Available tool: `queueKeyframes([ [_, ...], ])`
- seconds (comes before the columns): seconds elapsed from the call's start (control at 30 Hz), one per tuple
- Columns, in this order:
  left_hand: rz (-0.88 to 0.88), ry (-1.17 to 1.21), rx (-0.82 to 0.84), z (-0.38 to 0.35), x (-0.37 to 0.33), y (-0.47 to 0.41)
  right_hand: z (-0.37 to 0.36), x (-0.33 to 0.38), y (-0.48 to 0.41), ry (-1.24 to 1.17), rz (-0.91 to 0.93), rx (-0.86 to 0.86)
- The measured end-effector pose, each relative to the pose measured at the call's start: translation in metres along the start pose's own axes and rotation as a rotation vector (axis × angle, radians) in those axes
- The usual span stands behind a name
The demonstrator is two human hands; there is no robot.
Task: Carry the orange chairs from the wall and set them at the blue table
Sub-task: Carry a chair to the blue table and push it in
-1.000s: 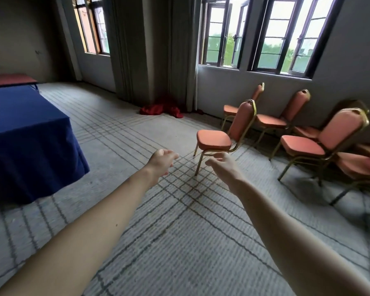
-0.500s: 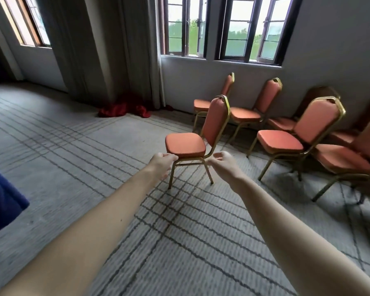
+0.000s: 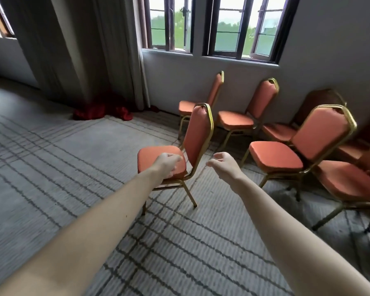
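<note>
Since half a second ago we have closed on the nearest chair (image 3: 160, 159), now centre frame, and the blue counter's corner has slid out at lower left. The left hand (image 3: 166, 165), then short of the seat, now overlaps its right edge with fingers curled; we cannot tell whether it grips. The right hand (image 3: 222, 165) hangs just right of the chair back, loosely curled, holding nothing.

Grey carpet (image 3: 62, 167) crossed by dark lines fills the floor. A pale wall (image 3: 329, 50) carries two windows (image 3: 239, 28) at top, and curtains (image 3: 83, 50) hang at upper left. We count at least six orange chairs (image 3: 273, 154), five by the wall at right, and one red cloth (image 3: 98, 111) below the curtains.
</note>
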State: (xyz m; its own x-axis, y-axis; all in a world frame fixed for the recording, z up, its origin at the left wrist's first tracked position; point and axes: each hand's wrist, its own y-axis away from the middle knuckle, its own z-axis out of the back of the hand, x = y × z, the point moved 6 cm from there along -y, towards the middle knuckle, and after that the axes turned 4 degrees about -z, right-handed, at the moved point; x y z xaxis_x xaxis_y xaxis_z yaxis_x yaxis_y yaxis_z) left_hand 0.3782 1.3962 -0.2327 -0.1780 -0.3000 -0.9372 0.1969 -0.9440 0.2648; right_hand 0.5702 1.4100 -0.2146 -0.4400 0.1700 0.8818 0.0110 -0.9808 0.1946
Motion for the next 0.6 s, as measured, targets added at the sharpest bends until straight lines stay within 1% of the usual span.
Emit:
queueKeyframes([
  [0.2,0.002,-0.016,-0.023,-0.072,-0.045,-0.126,0.061,0.002,-0.156,0.033,0.016,0.06],
  [0.37,0.016,0.021,-0.093,-0.109,-0.073,-0.223,0.083,-0.002,-0.272,0.065,0.008,0.122],
  [0.6,0.066,0.064,-0.134,-0.157,-0.116,-0.406,0.103,0.02,-0.459,0.112,0.039,0.157],
])
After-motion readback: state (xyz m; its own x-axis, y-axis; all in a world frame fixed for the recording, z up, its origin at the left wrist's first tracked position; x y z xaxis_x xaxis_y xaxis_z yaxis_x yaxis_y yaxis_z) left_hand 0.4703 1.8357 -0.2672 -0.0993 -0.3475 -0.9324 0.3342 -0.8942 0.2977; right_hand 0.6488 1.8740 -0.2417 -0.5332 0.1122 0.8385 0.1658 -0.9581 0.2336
